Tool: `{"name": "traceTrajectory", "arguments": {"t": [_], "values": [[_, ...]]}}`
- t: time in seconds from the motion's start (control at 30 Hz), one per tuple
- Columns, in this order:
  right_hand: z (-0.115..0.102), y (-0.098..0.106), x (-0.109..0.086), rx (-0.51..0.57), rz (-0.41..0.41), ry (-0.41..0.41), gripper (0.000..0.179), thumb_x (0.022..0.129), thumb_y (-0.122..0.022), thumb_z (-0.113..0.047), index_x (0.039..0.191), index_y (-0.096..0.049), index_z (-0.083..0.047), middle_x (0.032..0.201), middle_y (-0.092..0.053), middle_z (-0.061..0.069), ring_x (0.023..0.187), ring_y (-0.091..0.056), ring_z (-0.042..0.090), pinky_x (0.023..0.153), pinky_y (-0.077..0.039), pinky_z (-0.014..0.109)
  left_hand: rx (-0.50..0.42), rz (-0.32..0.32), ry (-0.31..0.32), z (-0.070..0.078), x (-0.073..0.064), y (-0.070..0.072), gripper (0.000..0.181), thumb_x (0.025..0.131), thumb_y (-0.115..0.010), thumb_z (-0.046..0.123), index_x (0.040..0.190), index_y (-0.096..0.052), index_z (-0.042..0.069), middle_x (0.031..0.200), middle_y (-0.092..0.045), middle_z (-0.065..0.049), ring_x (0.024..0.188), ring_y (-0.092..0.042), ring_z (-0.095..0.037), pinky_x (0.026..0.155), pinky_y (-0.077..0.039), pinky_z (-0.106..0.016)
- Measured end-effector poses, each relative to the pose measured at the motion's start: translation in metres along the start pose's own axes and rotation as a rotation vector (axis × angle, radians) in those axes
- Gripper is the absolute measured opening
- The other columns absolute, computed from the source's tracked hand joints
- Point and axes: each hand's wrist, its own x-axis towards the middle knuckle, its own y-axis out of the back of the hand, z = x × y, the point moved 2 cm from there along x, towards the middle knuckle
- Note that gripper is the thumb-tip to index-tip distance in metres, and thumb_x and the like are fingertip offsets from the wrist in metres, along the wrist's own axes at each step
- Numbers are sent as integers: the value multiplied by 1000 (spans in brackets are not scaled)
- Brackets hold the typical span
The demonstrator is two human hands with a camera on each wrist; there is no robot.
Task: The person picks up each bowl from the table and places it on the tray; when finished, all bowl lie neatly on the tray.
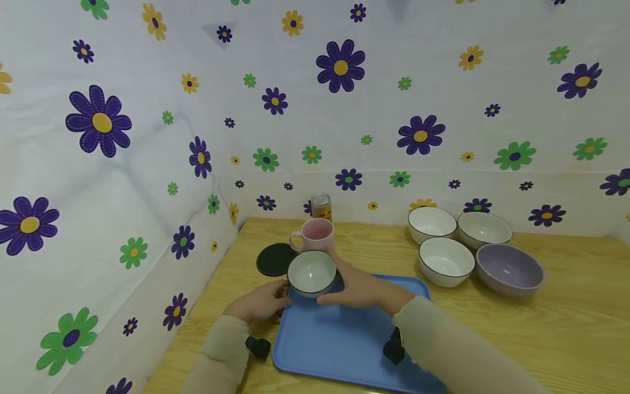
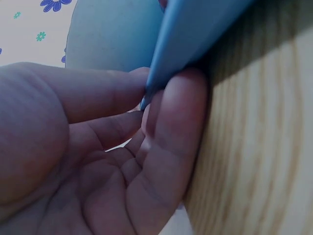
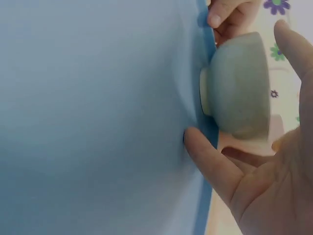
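At the blue tray's (image 1: 339,339) far left corner sits a small white bowl (image 1: 311,272) with a dark rim. My left hand (image 1: 261,302) pinches the tray's left edge; in the left wrist view the thumb (image 2: 107,93) lies above the edge and curled fingers are under it. Beside the bowl, on its right, my right hand (image 1: 361,287) has its thumb and fingers spread wide. The right wrist view shows a gap between this hand (image 3: 274,181) and the bowl (image 3: 239,88), with one fingertip at the tray's surface.
A pink mug (image 1: 316,234) stands just behind the bowl, with a drink can (image 1: 321,206) farther back. A round black coaster (image 1: 275,259) lies left of the mug. Back right are several white bowls (image 1: 445,261) and a purple bowl (image 1: 509,271) on the wooden table (image 1: 566,334).
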Motion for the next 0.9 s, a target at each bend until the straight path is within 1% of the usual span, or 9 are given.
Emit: {"name": "traceTrajectory", "arguments": {"t": [0.13, 0.23, 0.33, 0.5, 0.6, 0.7, 0.77, 0.83, 0.9], "values": [[4, 16, -20, -61, 22, -3, 93, 91, -73, -46, 162, -21, -17, 155, -42, 8, 133, -51, 26, 103, -46, 49, 8, 12, 17, -1, 0, 1, 48, 101, -58, 11, 146, -44, 2, 102, -54, -11, 79, -60, -20, 67, -55, -35], [7, 34, -36, -118, 107, 3, 70, 95, -67, -46, 152, -44, -14, 139, -58, 10, 119, -61, 25, 95, -51, 48, 17, 23, 29, -2, 0, 1, 49, 101, -59, 12, 147, -44, 2, 100, -53, -11, 79, -60, -21, 67, -55, -35], [10, 55, -54, -116, 202, 11, 55, 97, -65, -42, 143, -56, -12, 130, -64, 9, 113, -64, 23, 90, -53, 45, 24, 30, 33, -1, 0, 0, 52, 101, -59, 12, 148, -42, 2, 101, -53, -11, 79, -60, -21, 67, -55, -35], [21, 83, -89, -148, 392, 52, 41, 99, -65, -36, 131, -65, -9, 119, -70, 5, 104, -66, 20, 83, -55, 37, 21, 26, 26, -2, -1, -2, 51, 101, -58, 11, 148, -42, 1, 101, -53, -11, 78, -60, -20, 67, -56, -35], [29, 100, -114, -178, 541, 83, 33, 99, -66, -28, 125, -68, -8, 115, -71, 5, 100, -66, 22, 80, -54, 28, 17, 22, 19, -2, -1, -3, 52, 101, -58, 11, 149, -41, 1, 101, -53, -11, 78, -61, -20, 68, -56, -35], [42, 122, -141, -209, 686, 40, 34, 99, -66, -29, 125, -66, -7, 119, -68, 11, 102, -64, 29, 75, -51, 21, 12, 14, 9, -3, -1, -3, 51, 101, -58, 11, 149, -41, 1, 101, -53, -11, 79, -61, -20, 68, -56, -35], [53, 137, -158, -224, 772, -33, 40, 99, -66, -31, 129, -63, -6, 125, -64, 18, 107, -61, 38, 78, -52, 28, 15, 6, 5, -3, 0, -2, 50, 101, -58, 11, 148, -42, 1, 101, -53, -11, 79, -62, -20, 69, -56, -35], [68, 150, -173, -203, 814, -145, 51, 99, -64, -38, 138, -57, -6, 138, -54, 26, 116, -54, 48, 86, -53, 45, 22, 2, 1, -3, 1, -1, 50, 101, -57, 11, 148, -42, 2, 101, -53, -11, 79, -62, -20, 69, -55, -35], [85, 161, -187, -164, 838, -260, 64, 98, -61, -45, 147, -46, -6, 150, -39, 31, 127, -42, 57, 93, -45, 65, 32, -2, -1, -2, 2, 1, 50, 102, -57, 11, 148, -42, 2, 101, -53, -11, 79, -62, -21, 70, -55, -35]]}}
